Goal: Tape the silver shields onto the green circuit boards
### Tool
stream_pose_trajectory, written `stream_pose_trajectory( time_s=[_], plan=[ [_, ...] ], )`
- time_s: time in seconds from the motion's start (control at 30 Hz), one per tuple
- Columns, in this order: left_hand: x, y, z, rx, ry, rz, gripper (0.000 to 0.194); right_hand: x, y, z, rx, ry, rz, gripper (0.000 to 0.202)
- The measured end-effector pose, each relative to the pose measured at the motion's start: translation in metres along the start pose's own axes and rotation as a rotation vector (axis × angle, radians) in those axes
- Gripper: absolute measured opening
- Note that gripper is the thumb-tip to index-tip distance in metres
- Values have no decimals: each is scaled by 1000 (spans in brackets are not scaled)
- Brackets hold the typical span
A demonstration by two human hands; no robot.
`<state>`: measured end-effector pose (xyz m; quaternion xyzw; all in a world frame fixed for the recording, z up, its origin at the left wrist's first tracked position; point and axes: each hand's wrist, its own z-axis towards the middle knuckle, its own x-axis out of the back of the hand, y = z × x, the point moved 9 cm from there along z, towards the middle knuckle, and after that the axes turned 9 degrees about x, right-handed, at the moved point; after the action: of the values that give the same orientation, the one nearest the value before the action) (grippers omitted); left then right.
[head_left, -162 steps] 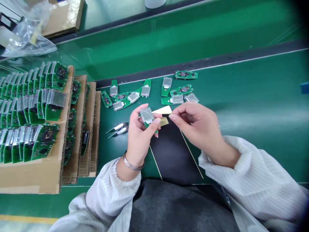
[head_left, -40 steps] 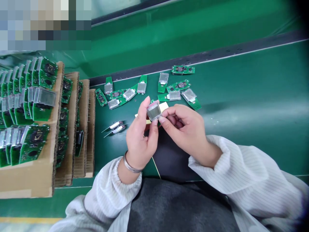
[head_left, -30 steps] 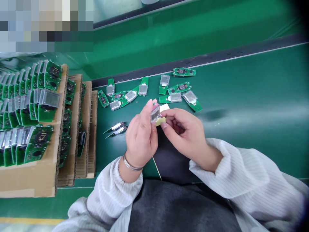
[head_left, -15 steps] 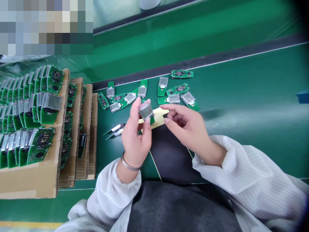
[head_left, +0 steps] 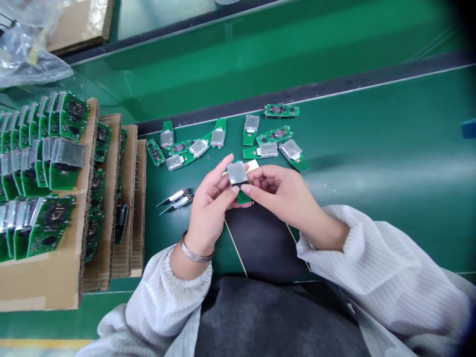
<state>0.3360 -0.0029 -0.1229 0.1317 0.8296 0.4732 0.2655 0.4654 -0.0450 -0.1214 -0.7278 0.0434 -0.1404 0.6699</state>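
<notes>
A small green circuit board with a square grey display is held up in front of me. My left hand is closed around it from the left, thumb on its front just below the display. My right hand grips its right side, with the thumb at the display's lower edge. Both thumb tips nearly meet over a dark band there. Fingers partly hide the board's lower green end. Just behind the hands, part of a pale yellow sheet shows. A black strip lies on the bench below them.
Several loose circuit boards lie scattered beyond my hands. Two slim metallic pieces with thin pointed ends rest to the left. Cardboard holders full of upright boards stand at far left. A blue object is at the right edge.
My right hand has moved left and taken hold of the board. The board has shifted right and lower and now faces me more upright.
</notes>
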Motion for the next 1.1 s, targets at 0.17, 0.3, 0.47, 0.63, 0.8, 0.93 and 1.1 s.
stream_pose_trajectory(
  time_s=[0.17, 0.3, 0.47, 0.63, 0.8, 0.93, 1.1],
  plan=[
    [-2, 1, -2, -10, -13, 7, 59, -2, 4, -1, -41, -20, 74, 28],
    [-2, 2, -3, -24, -23, 31, 57, -4, 3, -1, -43, -33, 153, 24],
    [-1, 5, -3, -51, -11, 80, 57, -5, 4, -1, -61, -35, 178, 25],
    [-1, 4, -4, -49, -23, 107, 57, -5, 5, -1, -85, -43, 197, 27],
    [-5, 1, -2, 37, -112, 46, 61, -8, 2, 1, -114, -89, 343, 31],
    [-8, 2, -1, 62, -144, 24, 63, -9, -2, 2, -110, -108, 431, 30],
    [-7, 4, -2, 40, -116, 25, 61, -10, 1, 1, -103, -95, 369, 27]
  ],
)
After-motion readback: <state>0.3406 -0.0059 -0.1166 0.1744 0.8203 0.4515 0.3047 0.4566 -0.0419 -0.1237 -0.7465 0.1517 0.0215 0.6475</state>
